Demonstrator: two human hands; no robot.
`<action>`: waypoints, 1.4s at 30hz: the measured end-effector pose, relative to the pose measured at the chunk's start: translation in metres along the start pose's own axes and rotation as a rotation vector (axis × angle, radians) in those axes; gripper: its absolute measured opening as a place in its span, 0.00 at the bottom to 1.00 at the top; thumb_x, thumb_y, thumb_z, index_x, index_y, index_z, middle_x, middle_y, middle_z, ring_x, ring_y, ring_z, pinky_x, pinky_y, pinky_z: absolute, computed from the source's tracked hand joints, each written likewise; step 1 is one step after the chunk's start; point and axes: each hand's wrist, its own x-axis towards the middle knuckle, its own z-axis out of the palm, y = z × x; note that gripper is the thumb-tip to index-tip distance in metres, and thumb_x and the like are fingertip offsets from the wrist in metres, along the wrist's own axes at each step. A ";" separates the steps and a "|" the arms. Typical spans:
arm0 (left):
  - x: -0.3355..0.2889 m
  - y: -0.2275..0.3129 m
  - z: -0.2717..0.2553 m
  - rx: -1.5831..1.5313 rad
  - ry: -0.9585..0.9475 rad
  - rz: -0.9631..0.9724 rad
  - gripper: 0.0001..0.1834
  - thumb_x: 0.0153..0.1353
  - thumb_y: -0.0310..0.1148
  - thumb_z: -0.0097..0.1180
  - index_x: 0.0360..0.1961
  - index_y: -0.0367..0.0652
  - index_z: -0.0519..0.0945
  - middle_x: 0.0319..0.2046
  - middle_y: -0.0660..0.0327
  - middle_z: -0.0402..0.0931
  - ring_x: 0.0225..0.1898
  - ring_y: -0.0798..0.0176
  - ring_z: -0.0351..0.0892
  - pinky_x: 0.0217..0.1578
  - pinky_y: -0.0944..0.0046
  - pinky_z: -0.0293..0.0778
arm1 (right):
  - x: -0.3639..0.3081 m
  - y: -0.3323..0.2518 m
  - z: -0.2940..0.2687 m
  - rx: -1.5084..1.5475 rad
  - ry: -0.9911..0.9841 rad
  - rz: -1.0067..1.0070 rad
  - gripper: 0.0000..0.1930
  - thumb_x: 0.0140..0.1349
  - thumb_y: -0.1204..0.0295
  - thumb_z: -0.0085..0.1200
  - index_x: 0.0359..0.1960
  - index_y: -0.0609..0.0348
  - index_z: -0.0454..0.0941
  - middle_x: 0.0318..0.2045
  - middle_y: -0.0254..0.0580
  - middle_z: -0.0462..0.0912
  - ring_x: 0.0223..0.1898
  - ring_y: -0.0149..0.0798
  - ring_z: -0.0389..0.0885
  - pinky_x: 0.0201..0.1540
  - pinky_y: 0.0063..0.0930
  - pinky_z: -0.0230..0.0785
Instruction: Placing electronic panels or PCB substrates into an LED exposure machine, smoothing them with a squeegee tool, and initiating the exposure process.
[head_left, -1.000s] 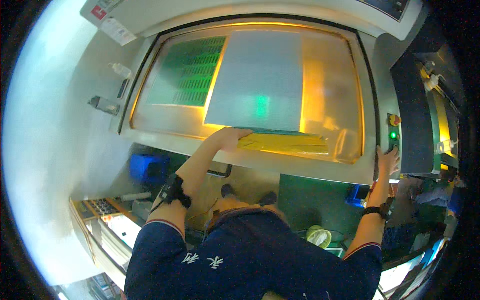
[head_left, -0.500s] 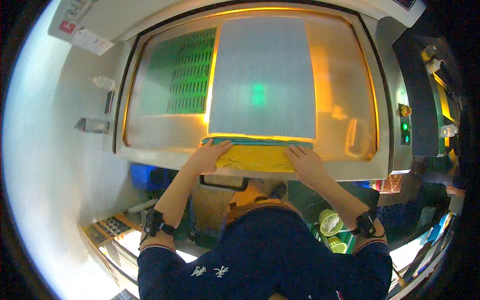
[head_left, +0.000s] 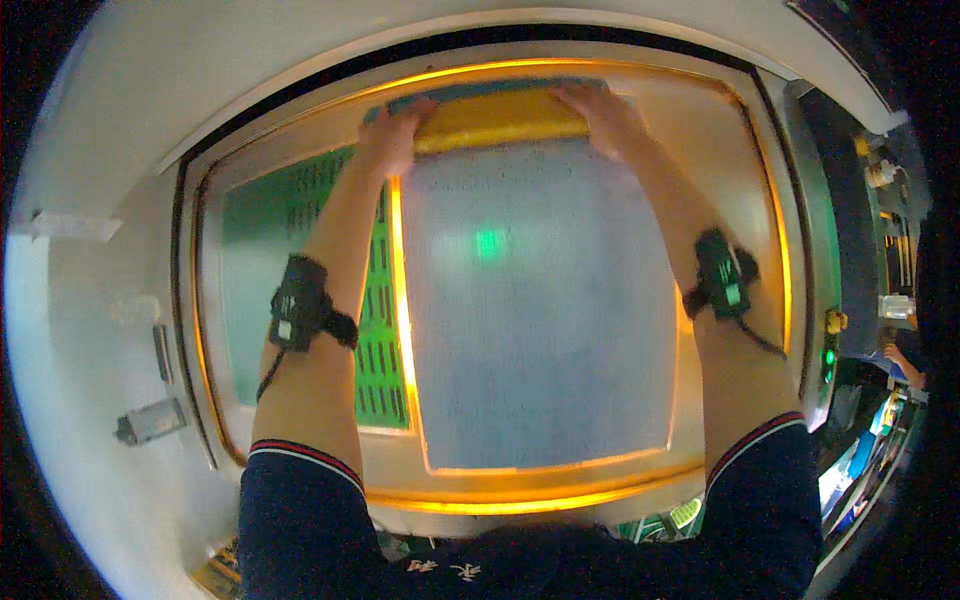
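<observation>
A long yellow bar with a blue-green strip along its far side lies across the far end of a pale grey sheet. My left hand holds its left end, and my right hand has the right end. Both hands are blurred, with the fingers over the top of the bar. Both arms stretch forward over the sheet, each with a black strapped-on device. Left of the sheet, a green slotted panel is partly covered by my left forearm. A green light spot shines on the sheet.
A metal bed with a raised, orange-lit rim surrounds the sheet. On the left ledge lies a clear bottle. At the right edge are a yellow knob with green lit buttons and another person's hand.
Both hands have carried the yellow bar from the near edge of the sheet to its far end. My body has leaned forward over the bed, and the view has shifted with it.
</observation>
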 end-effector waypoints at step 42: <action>-0.462 0.171 0.055 -0.244 -0.002 0.020 0.36 0.55 0.31 0.56 0.66 0.70 0.66 0.72 0.69 0.52 0.69 0.40 0.53 0.53 0.26 0.65 | -0.458 -0.210 -0.109 0.165 -0.092 0.009 0.39 0.49 0.81 0.55 0.66 0.37 0.64 0.66 0.36 0.66 0.65 0.56 0.64 0.65 0.54 0.60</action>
